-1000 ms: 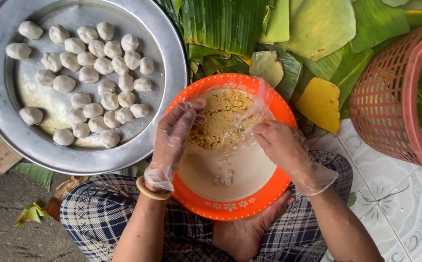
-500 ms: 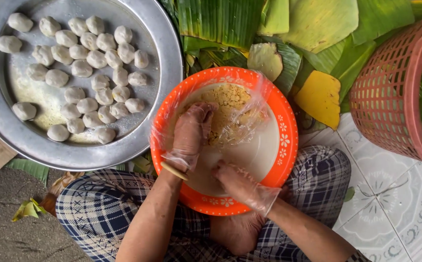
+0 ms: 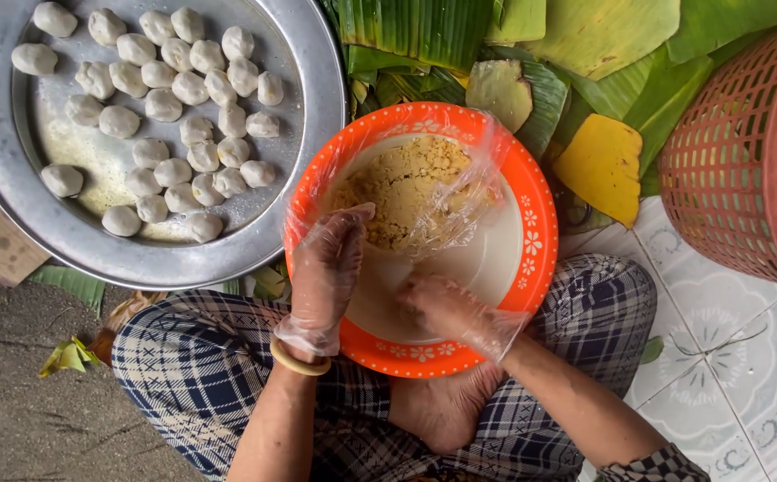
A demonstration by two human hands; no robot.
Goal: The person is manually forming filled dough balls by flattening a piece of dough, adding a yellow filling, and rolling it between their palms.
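Centre frame: we are portioning the yellow crumbly filling (image 3: 402, 183), heaped in the upper part of the orange bowl (image 3: 531, 223) on our lap. Left hand (image 3: 326, 272), gloved, rests loosely curled at the heap's edge, grasping nothing we can see. Right hand (image 3: 446, 308), gloved, is clenched low in the bowl; contents hidden. Next move likely calls for pinching off a measured lump. Upper left: metal tray (image 3: 308, 116) of pale dough balls (image 3: 165, 105), just beside. Loose plastic film (image 3: 469, 192) drapes over the filling, in the way. Banana leaves (image 3: 415, 27) and red basket (image 3: 728, 161) top right.

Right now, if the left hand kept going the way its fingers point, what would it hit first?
Most likely the yellow filling in the orange bowl; the left hand points up toward it, though its height above is unclear.
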